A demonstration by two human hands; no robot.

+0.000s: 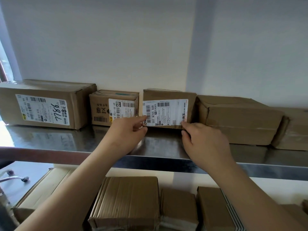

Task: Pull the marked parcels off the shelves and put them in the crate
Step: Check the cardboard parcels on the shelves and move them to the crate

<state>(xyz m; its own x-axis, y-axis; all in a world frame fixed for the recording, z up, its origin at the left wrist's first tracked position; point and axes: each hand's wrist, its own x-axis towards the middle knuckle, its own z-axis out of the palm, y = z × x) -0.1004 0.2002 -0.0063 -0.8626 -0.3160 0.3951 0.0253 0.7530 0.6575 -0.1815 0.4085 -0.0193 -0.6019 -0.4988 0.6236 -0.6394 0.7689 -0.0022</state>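
Observation:
A small brown parcel (168, 95) with a white shipping label stands in the middle of the steel shelf (66, 139), against the wall. My left hand (126, 132) pinches its lower left corner with thumb and fingers. My right hand (205, 140) touches its lower right corner with the fingertips. Left of it stand a small labelled parcel (100, 105) and a long box with "7786" handwritten on its label (41, 107). No crate is in view.
A long plain box (240, 120) sits tight against the held parcel's right side, with another box (295, 130) beyond it. Below the shelf lie several brown parcels (128, 202). A metal tap (15, 178) shows at the lower left.

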